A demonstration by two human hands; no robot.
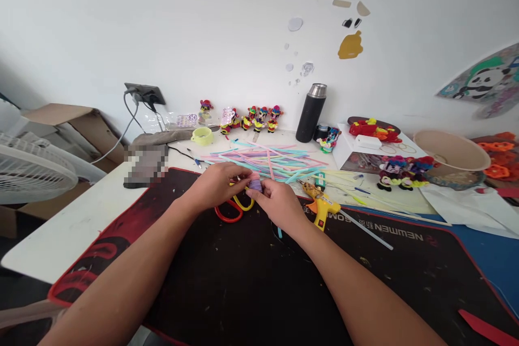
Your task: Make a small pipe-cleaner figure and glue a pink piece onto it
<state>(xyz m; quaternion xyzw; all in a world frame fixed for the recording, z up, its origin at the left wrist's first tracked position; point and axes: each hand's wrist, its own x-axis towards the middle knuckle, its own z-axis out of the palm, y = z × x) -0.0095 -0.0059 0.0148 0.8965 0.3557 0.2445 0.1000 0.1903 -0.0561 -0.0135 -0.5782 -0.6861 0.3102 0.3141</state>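
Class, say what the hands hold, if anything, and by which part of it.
A small pink and purple piece: the left hand holds its left side, the right hand its right side.

Left hand [219, 185] and right hand [283, 206] pinch close together

Around our pipe cleaners [279, 160] on the counter [44, 248]
We see figurines [261, 120] at twelve o'clock, flask [310, 116] at one, box [344, 150] at three; on the mat [243, 281], glue gun [326, 206] at four, scissors [228, 220] at seven.
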